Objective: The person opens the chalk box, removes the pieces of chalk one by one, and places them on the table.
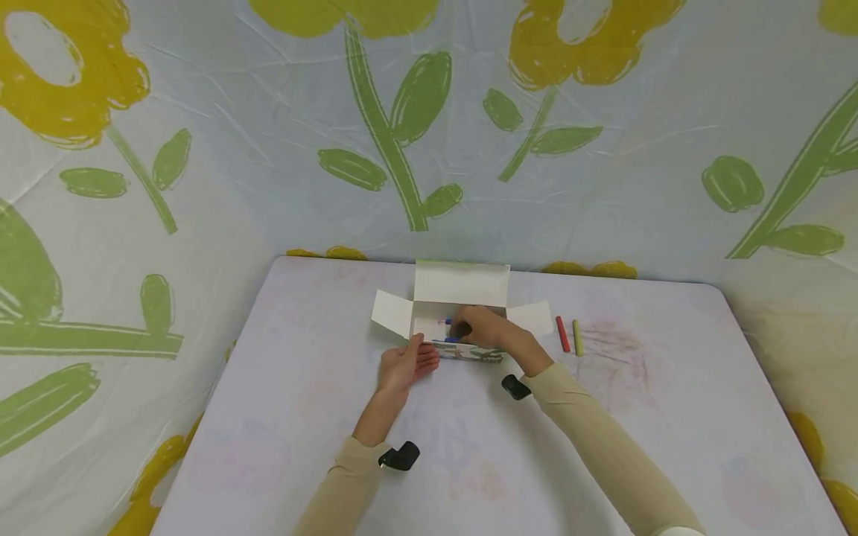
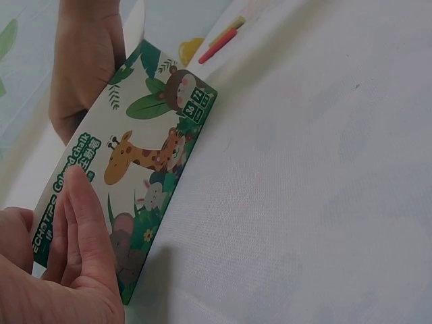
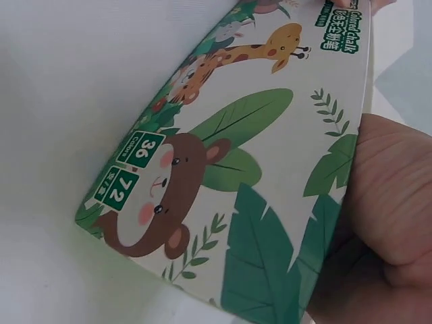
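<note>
An open chalk box (image 1: 436, 351) with animal pictures stands near the back of the table, its lid flap (image 1: 462, 283) raised. My left hand (image 1: 401, 366) grips the front wall at the left end, thumb over the rim and fingers straight along the printed outside (image 2: 84, 229). From the right, my right hand (image 1: 479, 326) reaches down into the box. In the right wrist view the box wall (image 3: 229, 135) hides its fingertips, so I cannot tell whether they hold anything. Small blue pieces (image 1: 450, 339) show inside, close to the right fingers.
A red chalk stick (image 1: 562, 334) and a yellow one (image 1: 577, 338) lie side by side to the right of the box. Side flaps (image 1: 392, 313) spread outward at both ends. Behind the table (image 1: 268, 402) hangs a flower-printed cloth (image 1: 281, 149).
</note>
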A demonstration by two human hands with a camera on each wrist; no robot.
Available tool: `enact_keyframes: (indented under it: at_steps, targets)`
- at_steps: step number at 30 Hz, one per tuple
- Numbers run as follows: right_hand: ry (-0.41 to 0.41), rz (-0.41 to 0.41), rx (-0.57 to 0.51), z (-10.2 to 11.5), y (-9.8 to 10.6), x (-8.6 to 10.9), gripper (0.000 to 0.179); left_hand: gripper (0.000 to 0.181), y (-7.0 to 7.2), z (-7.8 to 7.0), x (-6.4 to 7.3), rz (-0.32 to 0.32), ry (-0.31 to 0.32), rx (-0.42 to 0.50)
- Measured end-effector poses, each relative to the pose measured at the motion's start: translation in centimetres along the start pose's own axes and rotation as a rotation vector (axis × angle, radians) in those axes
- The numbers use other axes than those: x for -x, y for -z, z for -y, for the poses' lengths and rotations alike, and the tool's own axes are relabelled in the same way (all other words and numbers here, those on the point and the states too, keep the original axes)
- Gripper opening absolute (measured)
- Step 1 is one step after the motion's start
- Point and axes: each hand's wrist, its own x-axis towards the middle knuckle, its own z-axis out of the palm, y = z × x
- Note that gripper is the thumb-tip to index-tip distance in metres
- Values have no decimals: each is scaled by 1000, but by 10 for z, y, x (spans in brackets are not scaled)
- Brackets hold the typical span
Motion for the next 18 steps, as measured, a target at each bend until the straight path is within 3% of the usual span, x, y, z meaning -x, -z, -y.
enact_keyframes:
  at_steps: [4, 11, 18]
  targets:
    - [41, -32, 19, -4, 0, 3, 11, 40, 1, 0, 1, 11, -3, 10]
    - [119, -107, -99, -8, 8, 17, 23, 40, 1, -1, 1, 10, 12, -1]
    - [155, -189, -143, -11, 18, 36, 31, 40, 1, -2, 3, 19, 1, -4]
